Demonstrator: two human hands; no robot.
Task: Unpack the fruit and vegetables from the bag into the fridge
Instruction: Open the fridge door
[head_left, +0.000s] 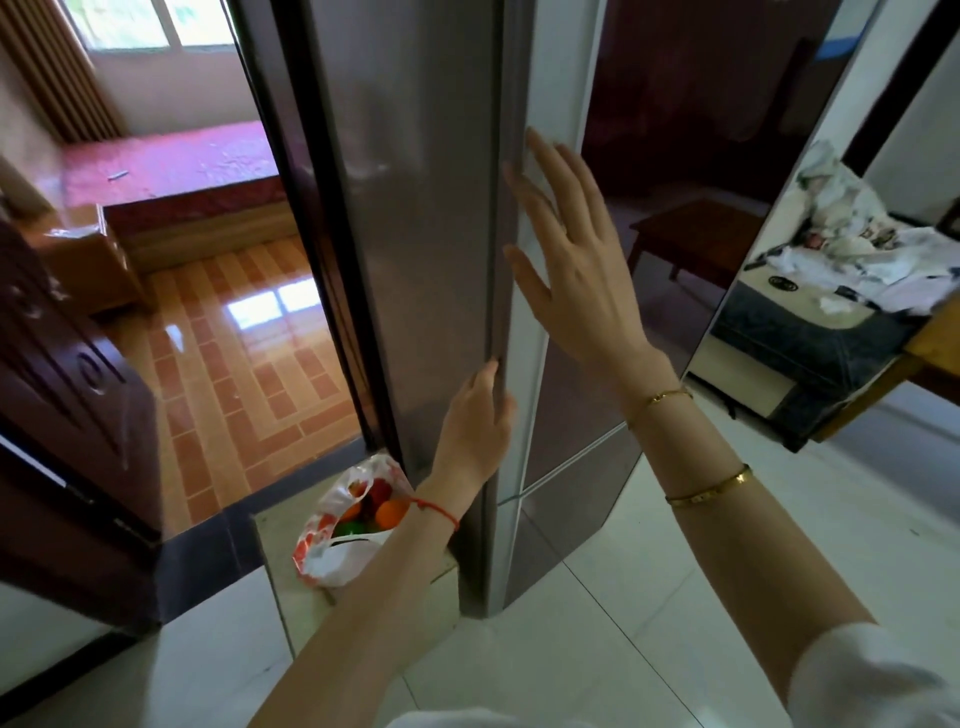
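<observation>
glossy brown-grey metal fills the middle of the view: a tall fridge (415, 218) seen from its corner edge, its doors closed, smooth and reflective, with a pale strip running down the seam at twelve o'clock. the left hand (475, 421), near the centre, curls its fingers around the vertical edge of the door, gripping it; a thin red string circles that wrist. the right hand (571, 249), at about one o'clock, is spread with straight fingers, the fingertips at or just off the door front near the same edge; contact is hard to confirm. two thin gold bangles sit on that forearm. the bag (343, 530), thin crinkly white plastic with red-orange print, slumps on the pale floor tiles (649, 597) at about seven o'clock, just beside the fridge base, mouth open. inside show an orange round fruit (390, 512), something red and something green. the bag looks light and floppy and would likely sag if lifted by one side, so both loop handles are the safer hold; the round fruit seems firm but liable to roll. at nine o'clock, a doorway opens onto shiny orange patterned tiles.
</observation>
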